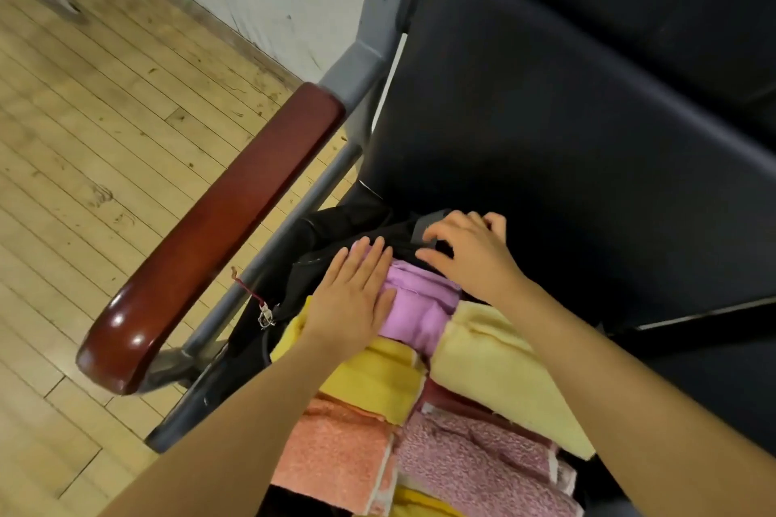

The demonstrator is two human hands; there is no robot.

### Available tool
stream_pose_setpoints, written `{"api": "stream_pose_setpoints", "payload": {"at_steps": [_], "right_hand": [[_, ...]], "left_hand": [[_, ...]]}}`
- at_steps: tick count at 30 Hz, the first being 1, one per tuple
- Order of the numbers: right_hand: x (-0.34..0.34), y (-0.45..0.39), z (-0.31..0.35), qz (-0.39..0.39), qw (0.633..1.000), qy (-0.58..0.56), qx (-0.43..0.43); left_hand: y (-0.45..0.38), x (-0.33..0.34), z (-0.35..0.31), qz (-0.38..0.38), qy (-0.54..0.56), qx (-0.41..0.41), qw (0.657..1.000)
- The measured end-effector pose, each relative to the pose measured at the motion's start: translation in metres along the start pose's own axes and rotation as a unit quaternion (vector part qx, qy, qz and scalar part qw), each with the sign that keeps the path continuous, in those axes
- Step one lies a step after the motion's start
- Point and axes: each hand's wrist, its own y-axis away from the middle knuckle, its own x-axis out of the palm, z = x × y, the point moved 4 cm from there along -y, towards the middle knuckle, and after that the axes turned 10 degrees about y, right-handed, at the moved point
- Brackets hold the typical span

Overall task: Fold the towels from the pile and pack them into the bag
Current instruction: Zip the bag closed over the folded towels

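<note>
Lilac terry showed between the two hands: a folded lilac towel (pixel 420 306) lay half inside the mouth of the black bag (pixel 319 239), which rested on a dark chair seat (pixel 588 139). The left hand (pixel 357 298) lay flat on the towel's near side, fingers straight and pressing it forward, gripping nothing. The right hand (pixel 470 252), just beyond and beside it, had its fingers curled on the bag's upper edge, apparently pulling the opening up and back. Behind both wrists, toward the person, more folded towels lay packed together: a yellow towel (pixel 378 374), a pale cream towel (pixel 495 365), an orange towel (pixel 340 449) and a pink towel (pixel 474 466). Whether those sat inside the bag or on the seat could not be told.

To do this step well, the flat palm probably needed to slide the towel in squarely so its folds stayed closed, while the other hand kept the opening wide and clear of the towel's leading edge.
</note>
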Motion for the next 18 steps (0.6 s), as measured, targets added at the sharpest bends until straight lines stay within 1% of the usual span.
{"api": "stream_pose_setpoints", "payload": {"at_steps": [2, 4, 6, 7, 9, 11, 12, 13, 14, 18], "right_hand": [[0.009, -0.003, 0.010, 0.049, 0.999, 0.015, 0.014], [0.019, -0.005, 0.017, 0.061, 0.997, 0.027, 0.043], [0.021, -0.006, 0.018, 0.031, 0.997, 0.032, 0.059], [0.019, -0.007, 0.018, 0.004, 0.998, 0.033, 0.060], [0.015, -0.007, 0.018, -0.037, 0.998, 0.031, 0.045], [0.013, -0.005, 0.017, -0.065, 0.997, 0.012, 0.032], [0.010, -0.003, 0.017, -0.083, 0.996, 0.006, 0.031], [0.006, -0.001, 0.018, -0.098, 0.995, 0.002, 0.035], [0.001, 0.002, 0.019, -0.102, 0.994, -0.006, 0.042], [-0.030, 0.006, 0.020, -0.131, 0.986, -0.065, 0.075]], "left_hand": [[-0.002, 0.001, 0.003, 0.012, 0.020, -0.001, 1.000], [-0.003, -0.002, 0.005, 0.006, 0.028, 0.004, 1.000], [0.000, -0.006, 0.006, -0.002, 0.017, 0.009, 1.000], [0.003, -0.009, 0.006, -0.022, 0.017, 0.016, 0.999], [0.012, -0.017, 0.002, -0.075, 0.039, 0.061, 0.994], [0.026, -0.025, 0.003, -0.137, 0.060, 0.122, 0.981], [0.033, -0.030, 0.004, -0.155, 0.051, 0.143, 0.976], [0.038, -0.033, 0.005, -0.158, 0.030, 0.149, 0.976], [0.041, -0.034, 0.006, -0.149, 0.005, 0.146, 0.978], [0.045, -0.022, 0.011, -0.043, -0.031, 0.113, 0.992]]}}
